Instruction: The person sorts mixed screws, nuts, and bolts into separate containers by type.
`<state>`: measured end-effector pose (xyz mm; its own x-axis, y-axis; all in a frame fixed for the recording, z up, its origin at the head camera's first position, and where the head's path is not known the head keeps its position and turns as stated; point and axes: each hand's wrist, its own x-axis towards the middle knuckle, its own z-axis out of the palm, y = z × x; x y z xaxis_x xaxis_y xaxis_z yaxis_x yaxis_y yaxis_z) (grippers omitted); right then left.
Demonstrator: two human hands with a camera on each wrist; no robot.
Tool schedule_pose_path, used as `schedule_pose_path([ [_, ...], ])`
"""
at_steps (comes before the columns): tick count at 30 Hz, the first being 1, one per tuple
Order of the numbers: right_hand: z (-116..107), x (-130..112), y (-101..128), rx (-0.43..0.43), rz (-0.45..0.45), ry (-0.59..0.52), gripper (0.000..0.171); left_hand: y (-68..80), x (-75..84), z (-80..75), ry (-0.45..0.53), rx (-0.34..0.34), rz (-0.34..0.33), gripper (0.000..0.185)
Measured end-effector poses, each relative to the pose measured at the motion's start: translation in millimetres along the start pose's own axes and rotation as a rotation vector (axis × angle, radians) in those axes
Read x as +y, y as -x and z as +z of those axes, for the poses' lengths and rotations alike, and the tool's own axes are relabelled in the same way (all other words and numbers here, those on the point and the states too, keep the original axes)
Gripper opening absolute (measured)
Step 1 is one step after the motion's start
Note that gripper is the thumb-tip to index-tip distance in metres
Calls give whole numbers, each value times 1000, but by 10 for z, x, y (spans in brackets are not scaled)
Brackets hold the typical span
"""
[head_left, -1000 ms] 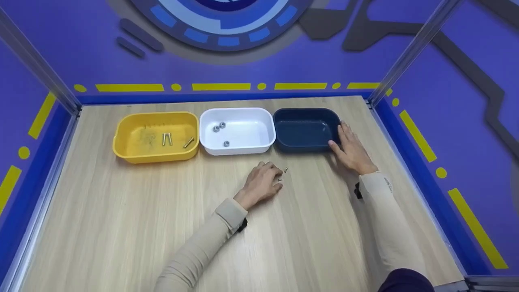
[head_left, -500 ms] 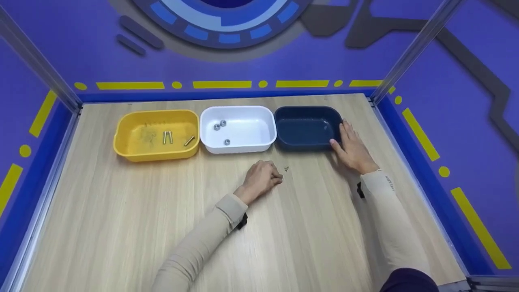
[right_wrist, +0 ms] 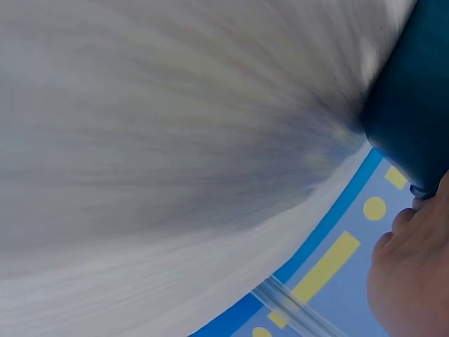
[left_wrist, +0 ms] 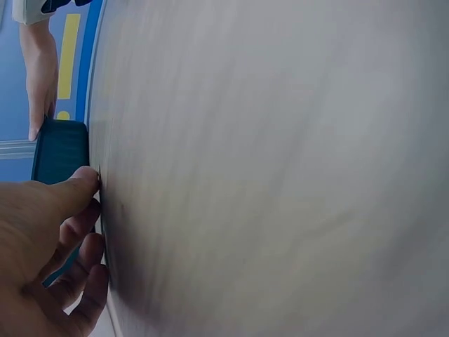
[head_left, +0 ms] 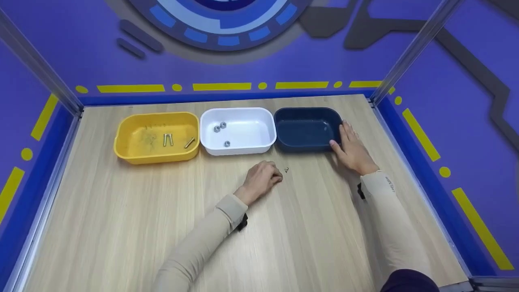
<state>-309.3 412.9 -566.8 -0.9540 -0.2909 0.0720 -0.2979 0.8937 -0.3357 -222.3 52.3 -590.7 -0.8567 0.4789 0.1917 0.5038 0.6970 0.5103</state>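
Fingers of the left hand (head_left: 262, 179) are curled under, knuckles up, with the fingertips on the desk (head_left: 121, 227); whether they pinch anything cannot be told from the head view, and the left wrist view shows only thumb and bent fingers against the wood. A small metal part (head_left: 286, 170), too small to identify further or to show a long axis, lies on the desk just beside those fingertips, on their right and slightly toward the far edge, apart from them. The right hand (head_left: 353, 151) lies well apart from the part, its fingers straight and close together, resting flat against the right wall of the dark blue bin (head_left: 307, 144). The left hand is the nearer one. Along the far edge, left of the blue bin, stand the white bin (head_left: 237, 150) holding nuts and the yellow bin (head_left: 156, 156) holding bolts.
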Motion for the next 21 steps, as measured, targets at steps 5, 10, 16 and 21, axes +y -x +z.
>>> schedule_pose_path([
  [5, -4, -3, 0, 0, -1, 2, 84, -6, 21, 15, -70, 11, 34, 12],
  [10, -2, -3, -7, 4, -6, 6, 84, -11, 65, 22, -164, 25, 58, 14],
  [16, 1, 0, -2, -1, -6, 1, 84, -13, 104, 14, -213, 9, 50, 17],
  [21, 0, -5, -6, 1, -9, 13, 84, -26, 110, -49, -146, 2, 51, 15],
])
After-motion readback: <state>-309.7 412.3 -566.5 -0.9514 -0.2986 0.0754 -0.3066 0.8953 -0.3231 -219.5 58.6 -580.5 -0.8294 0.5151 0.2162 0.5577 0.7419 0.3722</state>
